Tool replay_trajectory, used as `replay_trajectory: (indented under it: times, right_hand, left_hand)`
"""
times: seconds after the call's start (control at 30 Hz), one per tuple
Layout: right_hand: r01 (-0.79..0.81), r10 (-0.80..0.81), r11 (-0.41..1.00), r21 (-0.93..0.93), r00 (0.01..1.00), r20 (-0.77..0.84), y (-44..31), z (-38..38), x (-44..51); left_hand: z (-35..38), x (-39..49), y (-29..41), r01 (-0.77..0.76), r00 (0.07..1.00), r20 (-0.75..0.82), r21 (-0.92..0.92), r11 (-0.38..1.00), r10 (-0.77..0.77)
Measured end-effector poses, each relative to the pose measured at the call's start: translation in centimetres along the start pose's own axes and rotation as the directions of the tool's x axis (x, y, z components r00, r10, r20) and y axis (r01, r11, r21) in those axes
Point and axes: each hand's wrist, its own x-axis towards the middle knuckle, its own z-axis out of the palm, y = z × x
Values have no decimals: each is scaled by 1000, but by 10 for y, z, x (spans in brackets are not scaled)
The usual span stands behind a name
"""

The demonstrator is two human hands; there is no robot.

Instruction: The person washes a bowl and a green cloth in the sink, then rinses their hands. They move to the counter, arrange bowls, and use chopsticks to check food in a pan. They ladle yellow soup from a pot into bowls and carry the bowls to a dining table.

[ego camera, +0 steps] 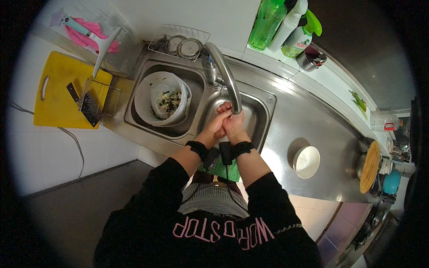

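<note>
My left hand (215, 124) and my right hand (233, 123) are pressed together over the right basin of a stainless steel sink (258, 115). Above them arches the metal faucet (225, 72), its spout end overlapping my right hand in view. Both hands look wet; whether water is flowing cannot be made out. No object shows between them, though the palms and some fingers are hidden. In the left basin (197, 78) stands a white bucket (142, 97) with a plastic liner and food scraps (171, 100) inside.
A wire rack (182, 31) with round metal scrubber lids sits behind the sink. At left are a yellow cutting board (57, 97), a cleaver (87, 109) and a squeegee (104, 43). A white bowl (307, 162) rests on the right counter. Bottles (268, 25) line the ledge.
</note>
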Motion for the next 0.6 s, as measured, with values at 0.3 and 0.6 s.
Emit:
replay_trajectory:
  times: [0.3, 0.6]
  right_hand:
    - [246, -273, 416, -875, 952, 138, 16, 2, -32]
    - [-97, 91, 890, -446, 995, -37, -22, 1, -14]
  left_hand:
    - [-23, 26, 1, -217, 855, 115, 965, 147, 506]
    - [-5, 16, -12, -88, 996, 12, -219, 972, 93]
